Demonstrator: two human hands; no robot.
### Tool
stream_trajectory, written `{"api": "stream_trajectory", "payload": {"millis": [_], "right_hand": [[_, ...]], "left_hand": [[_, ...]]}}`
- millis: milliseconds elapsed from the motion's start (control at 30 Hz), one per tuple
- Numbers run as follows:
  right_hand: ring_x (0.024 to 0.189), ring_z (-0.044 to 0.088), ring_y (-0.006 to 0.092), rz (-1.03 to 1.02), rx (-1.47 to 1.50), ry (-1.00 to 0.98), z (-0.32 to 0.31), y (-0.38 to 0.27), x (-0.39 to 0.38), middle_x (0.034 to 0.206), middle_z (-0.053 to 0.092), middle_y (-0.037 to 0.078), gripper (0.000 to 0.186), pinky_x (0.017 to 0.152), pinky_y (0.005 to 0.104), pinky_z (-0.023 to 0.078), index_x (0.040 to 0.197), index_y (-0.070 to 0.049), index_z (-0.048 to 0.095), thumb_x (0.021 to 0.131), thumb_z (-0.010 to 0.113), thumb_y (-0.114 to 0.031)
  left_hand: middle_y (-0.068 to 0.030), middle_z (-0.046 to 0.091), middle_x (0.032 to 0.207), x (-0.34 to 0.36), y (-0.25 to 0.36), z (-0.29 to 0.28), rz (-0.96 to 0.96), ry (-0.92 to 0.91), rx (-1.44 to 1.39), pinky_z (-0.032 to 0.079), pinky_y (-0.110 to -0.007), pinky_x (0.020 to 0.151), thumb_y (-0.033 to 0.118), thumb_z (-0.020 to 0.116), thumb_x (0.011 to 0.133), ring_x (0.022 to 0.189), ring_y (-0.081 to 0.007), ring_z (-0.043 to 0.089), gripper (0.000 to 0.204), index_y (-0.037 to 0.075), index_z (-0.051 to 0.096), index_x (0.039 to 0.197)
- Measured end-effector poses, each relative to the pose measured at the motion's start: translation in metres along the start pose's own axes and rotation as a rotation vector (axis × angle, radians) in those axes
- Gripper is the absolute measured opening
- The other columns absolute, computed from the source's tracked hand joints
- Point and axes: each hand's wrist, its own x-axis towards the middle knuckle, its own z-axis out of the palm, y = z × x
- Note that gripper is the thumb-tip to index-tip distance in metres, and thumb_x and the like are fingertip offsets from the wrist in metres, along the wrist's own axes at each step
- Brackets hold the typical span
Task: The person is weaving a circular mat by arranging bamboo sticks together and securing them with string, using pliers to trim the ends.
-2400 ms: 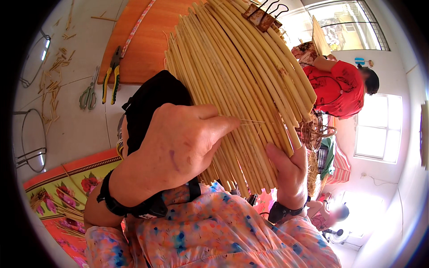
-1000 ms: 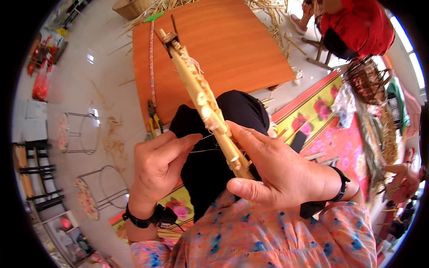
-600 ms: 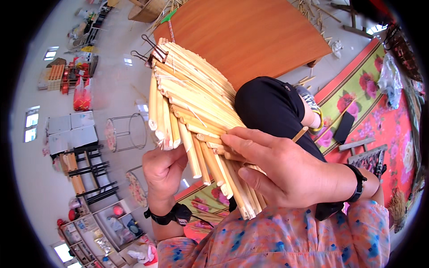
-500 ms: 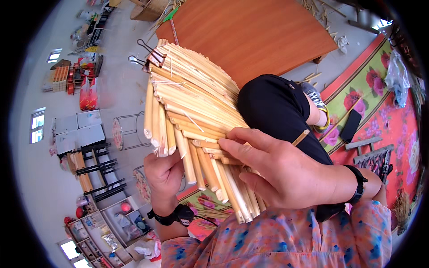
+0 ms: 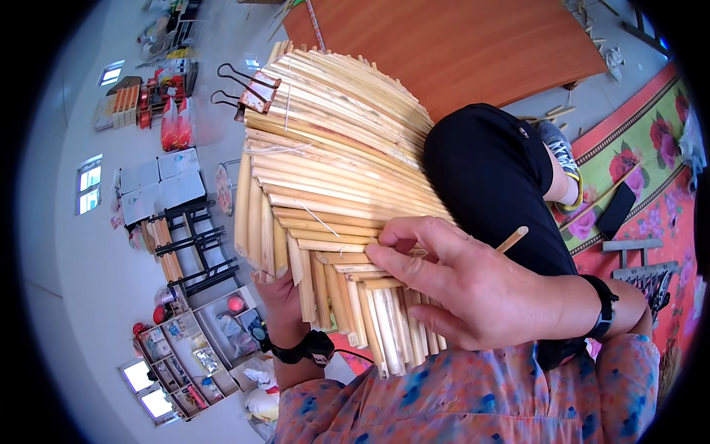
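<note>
A fan-shaped woven piece of pale straw stalks (image 5: pixel 355 159) lies across my lap, its stalks folded over one another along a stepped edge. My left hand (image 5: pixel 281 294) holds it from beneath at the lower left, most of its fingers hidden behind the stalks. Thumb and index finger of my right hand (image 5: pixel 473 285) pinch a stalk at the fold near the piece's middle. One stalk end (image 5: pixel 512 238) sticks out past the knuckles. A binder clip (image 5: pixel 258 92) grips the upper left corner. Thin white threads (image 5: pixel 318 219) show on the surface.
My bent knee in black cloth (image 5: pixel 488 170) is right of the piece. Beyond stands a brown wooden table (image 5: pixel 444 52). A flowered mat (image 5: pixel 651 185) with a dark phone (image 5: pixel 616 210) lies to the right, near a small toothed wooden frame (image 5: pixel 643 270). Shelves (image 5: pixel 185 355) stand at the left.
The woven piece has tilted to face me more and sits slightly closer. Less of my left hand shows. My right hand stays at the fold, its index finger now more bent.
</note>
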Motion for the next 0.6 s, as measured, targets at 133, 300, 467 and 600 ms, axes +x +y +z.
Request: {"api": "stream_trajectory", "payload": {"millis": [133,300,467,600], "right_hand": [[0.116,0.051,0.0354,0.015,0.016,-0.036,0.001,0.004,-0.002,0.128,0.043,0.02,0.073,0.094,0.0377,0.048,0.142,0.003,0.042,0.075,0.071,0.001],[0.118,0.05,0.0364,0.031,0.032,-0.016,0.003,0.002,-0.001,0.129,0.043,0.021,0.076,0.098,0.0386,0.045,0.144,0.004,0.039,0.075,0.073,-0.001],[0.118,0.05,0.0362,0.046,0.004,-0.041,0.002,0.003,0.0,0.129,0.044,0.022,0.076,0.098,0.038,0.044,0.145,0.004,0.038,0.078,0.072,-0.005],[0.112,0.051,0.0393,0.045,-0.046,-0.035,0.0,-0.003,0.004,0.124,0.044,0.024,0.067,0.095,0.0392,0.046,0.139,0.009,0.039,0.08,0.068,-0.004]], "left_hand": [[-0.0152,0.066,0.122,0.0,0.002,0.0,-0.011,-0.013,-0.013,0.046,-0.039,0.1,0.007,0.075,0.078,0.114,-0.0315,0.063,0.032,0.004,0.072,0.11],[-0.0156,0.066,0.12,-0.004,0.004,-0.002,-0.032,-0.014,-0.021,0.047,-0.039,0.097,0.005,0.073,0.079,0.112,-0.0326,0.063,0.031,0.004,0.071,0.109],[-0.016,0.067,0.118,-0.002,0.009,0.002,-0.026,-0.017,-0.045,0.048,-0.04,0.095,0.004,0.071,0.08,0.109,-0.0337,0.064,0.029,0.003,0.07,0.109],[-0.0163,0.067,0.116,0.009,0.031,0.008,0.015,-0.016,-0.076,0.049,-0.04,0.093,0.003,0.069,0.08,0.106,-0.0345,0.065,0.029,0.003,0.07,0.109]]}}
